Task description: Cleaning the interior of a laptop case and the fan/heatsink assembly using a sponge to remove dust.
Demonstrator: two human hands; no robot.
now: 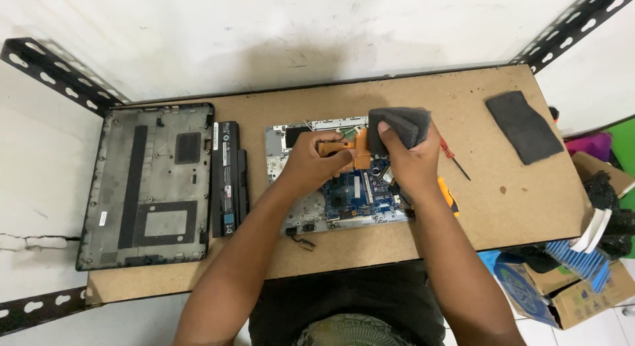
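An opened laptop base with a blue circuit board lies in the middle of the brown table. My left hand grips a copper-coloured heat pipe part above the board. My right hand presses a folded dark grey cloth against that copper part. Both hands hover over the upper half of the board.
A black laptop bottom cover lies at the left, with a long black battery beside it. A red-handled screwdriver and an orange tool lie right of the laptop. Another grey cloth sits far right. Boxes stand below the table's right edge.
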